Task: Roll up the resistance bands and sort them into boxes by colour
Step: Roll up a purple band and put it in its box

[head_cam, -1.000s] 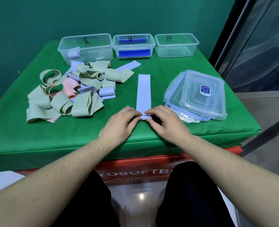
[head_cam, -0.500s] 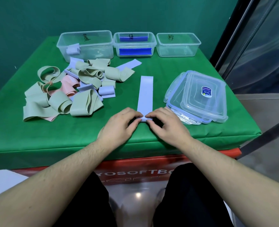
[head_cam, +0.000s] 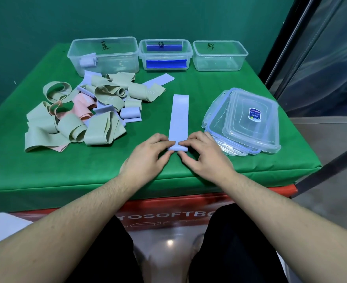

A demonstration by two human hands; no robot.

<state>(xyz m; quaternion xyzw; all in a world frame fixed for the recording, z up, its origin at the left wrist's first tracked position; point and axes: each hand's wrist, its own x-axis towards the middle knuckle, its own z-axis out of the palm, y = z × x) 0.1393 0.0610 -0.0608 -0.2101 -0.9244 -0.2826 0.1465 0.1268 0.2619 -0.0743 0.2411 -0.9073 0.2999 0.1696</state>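
Green cloth covers the table (head_cam: 35,176), backed by a teal wall, with dark glass panels at the right. At the near middle, a flat pale-blue band (head_cam: 178,117) lies lengthwise, its near end turned into a small roll. Both the left hand (head_cam: 148,158) and the right hand (head_cam: 205,158) pinch that roll between curled fingertips and thumbs. Matte green, pink and blue bands (head_cam: 80,117) lie heaped at the left. Three clear plastic boxes (head_cam: 219,56) line the far edge; stacked lids (head_cam: 248,121) sit just right of the band.
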